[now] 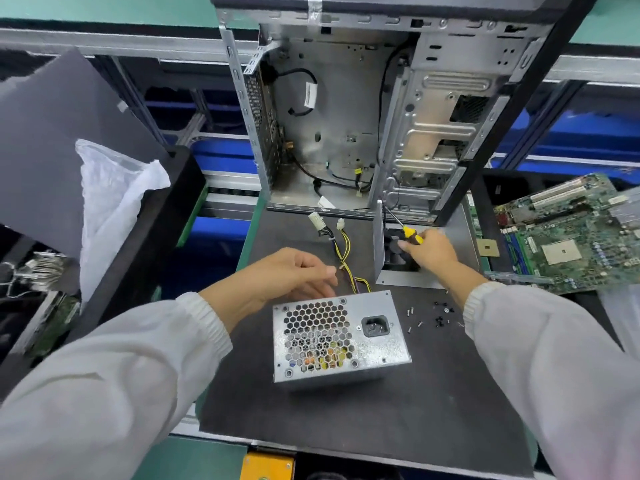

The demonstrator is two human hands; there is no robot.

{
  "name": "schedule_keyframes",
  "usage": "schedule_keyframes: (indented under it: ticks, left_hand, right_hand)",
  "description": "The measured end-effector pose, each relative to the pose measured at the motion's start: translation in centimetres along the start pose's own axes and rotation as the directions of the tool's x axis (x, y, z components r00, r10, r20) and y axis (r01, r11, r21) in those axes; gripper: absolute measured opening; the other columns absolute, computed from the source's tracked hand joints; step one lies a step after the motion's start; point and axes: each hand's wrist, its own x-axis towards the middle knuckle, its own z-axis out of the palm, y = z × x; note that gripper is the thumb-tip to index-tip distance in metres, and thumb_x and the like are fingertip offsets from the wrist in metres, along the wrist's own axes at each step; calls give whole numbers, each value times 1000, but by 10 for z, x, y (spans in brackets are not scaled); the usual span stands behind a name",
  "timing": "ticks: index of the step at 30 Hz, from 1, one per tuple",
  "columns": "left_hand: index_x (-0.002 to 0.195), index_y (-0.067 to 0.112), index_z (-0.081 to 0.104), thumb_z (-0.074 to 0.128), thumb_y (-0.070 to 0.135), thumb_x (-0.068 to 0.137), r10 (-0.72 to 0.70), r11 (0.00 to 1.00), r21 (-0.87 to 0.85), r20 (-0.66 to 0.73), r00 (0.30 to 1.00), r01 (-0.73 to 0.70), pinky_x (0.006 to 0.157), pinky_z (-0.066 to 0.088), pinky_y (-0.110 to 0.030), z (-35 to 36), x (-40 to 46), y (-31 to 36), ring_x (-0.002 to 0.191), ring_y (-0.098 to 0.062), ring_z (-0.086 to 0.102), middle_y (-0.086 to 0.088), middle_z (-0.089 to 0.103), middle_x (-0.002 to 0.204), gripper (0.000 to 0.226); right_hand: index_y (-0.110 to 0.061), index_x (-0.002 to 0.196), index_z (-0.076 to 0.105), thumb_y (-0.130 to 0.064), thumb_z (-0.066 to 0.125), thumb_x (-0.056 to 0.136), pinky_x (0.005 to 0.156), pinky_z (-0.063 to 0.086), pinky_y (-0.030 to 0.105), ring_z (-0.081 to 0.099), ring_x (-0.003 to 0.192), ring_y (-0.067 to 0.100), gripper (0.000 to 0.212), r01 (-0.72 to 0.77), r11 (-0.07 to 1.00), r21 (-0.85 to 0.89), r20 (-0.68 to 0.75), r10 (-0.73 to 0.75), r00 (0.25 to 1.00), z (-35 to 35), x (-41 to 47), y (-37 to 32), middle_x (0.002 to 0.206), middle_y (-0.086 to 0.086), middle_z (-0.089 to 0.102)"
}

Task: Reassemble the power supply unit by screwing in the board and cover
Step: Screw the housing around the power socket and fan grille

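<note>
The power supply unit (339, 337) stands on the dark mat in the middle, its honeycomb grille and mains socket facing me. Its yellow and black cable bundle (341, 251) trails away toward the case. My left hand (294, 277) hovers just behind the unit's top, fingers loosely curled and holding nothing. My right hand (431, 251) grips a yellow and black screwdriver (405, 228), tip pointing up and left. Under that hand lies the grey metal cover (408, 278) with its black fan (394, 247). Several small screws (436, 315) are scattered to the right of the unit.
An open computer case (363, 116) stands at the back of the mat (346, 410). A green motherboard (568, 237) lies at the right. At the left are a dark sheet (52, 140) and a white plastic bag (114, 195).
</note>
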Motion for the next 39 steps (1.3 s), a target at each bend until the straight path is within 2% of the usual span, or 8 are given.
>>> schedule_keyframes:
  ticks: [7,18,21,25,28,31,34,39]
  left_hand:
    - [103,8,71,58,22,98,86,995,-41,-159,984,-93,81,56,-26,3,8,11,86,-17,73,-7,76,92,19]
    - [100,7,70,55,17,99,244,969,11,-200,949,-247,66,51,-20,10,26,43,73,-9,68,-3,75,90,19]
    - [91,10,71,46,17,102,194,963,-142,-222,956,-228,69,51,-23,12,27,48,81,-15,66,-6,73,92,28]
    - [109,9,67,46,31,100,190,787,-603,32,981,-132,78,58,-40,3,17,46,92,-25,67,-16,63,111,32]
    - [131,9,53,53,40,96,271,737,-670,170,947,-91,85,56,-49,-9,5,37,102,-32,67,-15,66,116,46]
    - [118,0,59,61,24,89,235,789,-589,26,972,-175,81,59,-43,-15,-5,24,95,-29,71,-20,70,109,38]
    - [117,-7,60,71,17,78,180,745,-615,-184,966,-256,79,60,-42,-22,-13,7,96,-31,71,-24,70,109,47]
    - [109,-10,56,73,20,76,150,751,-575,-330,932,-325,79,60,-37,-16,-22,-15,96,-29,72,-21,72,105,48]
  right_hand:
    - [-5,78,51,-20,62,91,56,31,31,47,72,27,24,-38,997,64,40,36,999,-10,2,12,67,8,47]
    - [-20,127,41,-11,53,94,47,31,10,44,50,4,36,579,788,208,-332,-500,800,-93,-91,-1,70,-16,49]
    - [-39,120,51,-9,48,97,46,39,17,42,46,10,39,604,608,514,-209,-595,776,-104,-102,-34,55,-10,47]
    - [-32,104,65,-16,53,90,61,50,32,62,71,22,25,291,444,847,105,-678,728,-82,-98,-91,89,-4,69]
    - [-28,101,71,-32,62,87,91,50,48,64,99,24,18,187,522,832,290,-697,656,-63,-86,-119,107,5,70]
    - [-18,114,68,-27,59,92,93,50,38,62,110,22,25,185,620,762,436,-703,562,-51,-76,-133,118,7,67]
    - [-24,116,67,-21,57,94,101,44,42,58,117,16,24,267,736,622,463,-621,633,-58,-64,-133,125,2,63]
    - [-40,125,59,-42,57,90,73,59,34,60,110,7,35,435,758,486,614,-650,447,-74,-76,-133,128,-6,58]
